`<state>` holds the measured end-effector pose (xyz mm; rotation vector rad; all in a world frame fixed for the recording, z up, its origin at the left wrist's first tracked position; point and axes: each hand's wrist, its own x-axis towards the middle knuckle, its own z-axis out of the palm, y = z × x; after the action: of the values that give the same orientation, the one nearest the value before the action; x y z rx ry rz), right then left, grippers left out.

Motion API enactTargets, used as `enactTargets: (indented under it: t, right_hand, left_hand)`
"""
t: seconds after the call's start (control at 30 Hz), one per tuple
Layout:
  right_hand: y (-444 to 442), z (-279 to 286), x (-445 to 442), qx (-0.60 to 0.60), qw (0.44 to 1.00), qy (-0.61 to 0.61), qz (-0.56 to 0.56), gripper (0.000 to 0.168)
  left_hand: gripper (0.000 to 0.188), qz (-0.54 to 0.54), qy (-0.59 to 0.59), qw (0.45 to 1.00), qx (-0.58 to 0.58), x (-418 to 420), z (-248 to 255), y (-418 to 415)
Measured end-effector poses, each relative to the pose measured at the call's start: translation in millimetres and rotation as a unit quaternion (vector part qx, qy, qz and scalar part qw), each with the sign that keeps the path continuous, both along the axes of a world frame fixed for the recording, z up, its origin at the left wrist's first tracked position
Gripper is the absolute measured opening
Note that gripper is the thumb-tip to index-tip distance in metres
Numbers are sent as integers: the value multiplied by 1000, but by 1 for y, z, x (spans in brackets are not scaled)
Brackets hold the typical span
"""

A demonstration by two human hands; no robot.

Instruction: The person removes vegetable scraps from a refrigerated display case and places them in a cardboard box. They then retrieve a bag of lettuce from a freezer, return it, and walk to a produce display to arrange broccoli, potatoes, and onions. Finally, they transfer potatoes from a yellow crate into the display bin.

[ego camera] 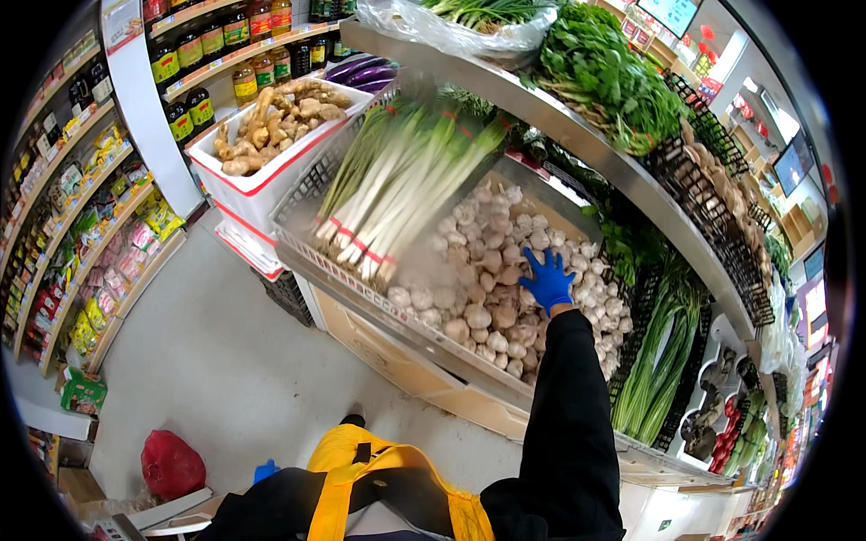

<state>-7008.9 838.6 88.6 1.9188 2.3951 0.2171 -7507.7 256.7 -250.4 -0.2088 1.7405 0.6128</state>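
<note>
My right hand (548,278), in a blue glove, rests on a broad heap of garlic bulbs (497,318) with its fingers spread, and grips none of them. Only a small blue-gloved part of my left hand (266,470) shows past the black sleeve, low over the grey floor. What its fingers do is hidden. Left of the garlic, leeks (399,196) bundled with red bands lie in a grey plastic crate (298,237). A hazy blur covers parts of the leeks and garlic.
Ginger (270,128) fills a white foam box (226,181) beyond the leeks. A metal shelf edge (575,115) runs above the garlic, carrying leafy greens (609,74). Long green stalks (659,358) lie to the right. A red sack (172,465) sits on the floor at left.
</note>
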Motion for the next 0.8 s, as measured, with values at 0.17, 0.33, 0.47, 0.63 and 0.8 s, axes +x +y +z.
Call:
enactTargets:
  t: [0.17,0.33,0.47,0.63,0.8]
  right_hand:
    - [20,6,-6,36,997,7,-65,67]
    - [-79,-2,-5,26,995,78,52,68]
    - [-118,-10,51,-6,999,-30,44,67]
    - [-75,-31,108,83,993,-57,-60,60]
    - [-92,-25,152,130,981,56,-133,55]
  left_hand:
    - [33,-55,88,983,150,-50,16,151]
    - [26,-75,176,904,382,-24,101,295]
    - [23,-171,194,851,458,27,144,366]
    - [22,-269,222,776,525,119,223,388]
    - [21,-370,266,675,580,191,241,375]
